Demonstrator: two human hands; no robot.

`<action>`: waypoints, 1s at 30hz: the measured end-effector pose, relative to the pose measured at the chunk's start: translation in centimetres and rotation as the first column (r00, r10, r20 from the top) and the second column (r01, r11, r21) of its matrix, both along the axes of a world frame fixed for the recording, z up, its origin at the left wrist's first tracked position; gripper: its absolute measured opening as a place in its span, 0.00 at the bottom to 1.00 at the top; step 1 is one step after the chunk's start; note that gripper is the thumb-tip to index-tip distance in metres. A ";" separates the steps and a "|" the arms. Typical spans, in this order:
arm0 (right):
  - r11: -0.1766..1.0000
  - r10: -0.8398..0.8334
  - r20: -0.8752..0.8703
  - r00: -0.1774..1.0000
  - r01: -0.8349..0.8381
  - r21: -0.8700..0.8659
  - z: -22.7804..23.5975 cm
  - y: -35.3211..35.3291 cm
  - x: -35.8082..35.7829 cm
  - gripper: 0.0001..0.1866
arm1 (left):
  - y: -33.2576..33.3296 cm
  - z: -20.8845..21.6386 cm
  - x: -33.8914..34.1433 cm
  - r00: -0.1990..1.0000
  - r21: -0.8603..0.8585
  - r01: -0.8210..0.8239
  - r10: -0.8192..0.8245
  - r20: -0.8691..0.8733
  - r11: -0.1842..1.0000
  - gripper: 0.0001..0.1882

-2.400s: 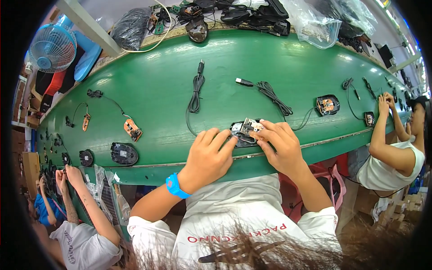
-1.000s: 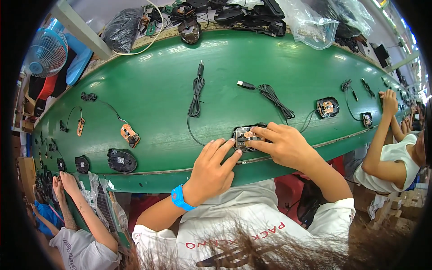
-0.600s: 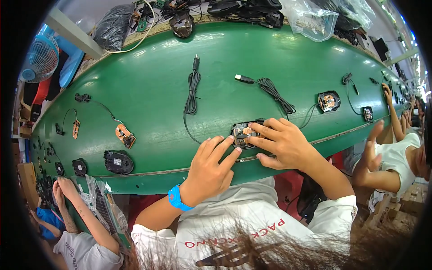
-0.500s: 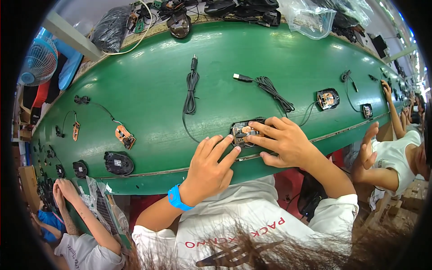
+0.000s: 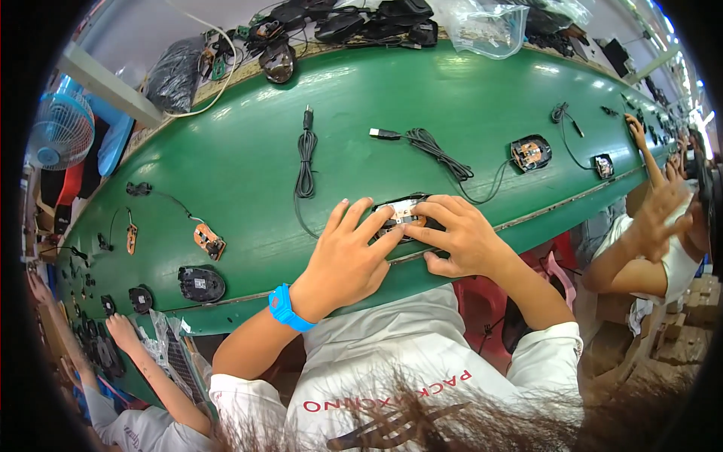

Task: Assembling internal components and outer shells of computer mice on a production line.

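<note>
An uncovered computer mouse [image 5: 404, 210], a black shell with a circuit board inside, lies at the belt's near edge between my hands. My left hand [image 5: 352, 252] holds its left side, with the thumb and index fingertips on the board and the other fingers reaching past the rim. From the right, my right hand [image 5: 461, 235] grips it, its fingers pressing on the board and partly hiding it. A coiled black cable [image 5: 305, 162] with a plug stretches away from the mouse on the left.
Left on the green belt [image 5: 248, 151] are a loose circuit board [image 5: 208, 239] and a black mouse shell [image 5: 201, 284]. A second coiled cable [image 5: 437, 153] leads to another uncovered mouse [image 5: 531, 153]. Black parts [image 5: 376, 22] lie along the far ledge. Co-workers sit on both sides.
The view has shifted slightly. Both my hands stay on the mouse, with the left fingertips now farther over the board. Co-workers' hands on both sides have moved.
</note>
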State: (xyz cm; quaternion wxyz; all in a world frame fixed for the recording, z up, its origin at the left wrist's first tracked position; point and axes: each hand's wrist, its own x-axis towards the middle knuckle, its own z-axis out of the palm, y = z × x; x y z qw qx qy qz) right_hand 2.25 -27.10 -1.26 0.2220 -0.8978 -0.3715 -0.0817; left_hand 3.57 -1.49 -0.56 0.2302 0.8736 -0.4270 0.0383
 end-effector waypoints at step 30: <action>0.989 -0.110 0.053 0.993 0.104 0.105 -1.2 -1.5 0.3 0.24 | -1.0 -0.6 3.3 0.983 -0.044 0.176 -0.178 -0.034 0.983 0.25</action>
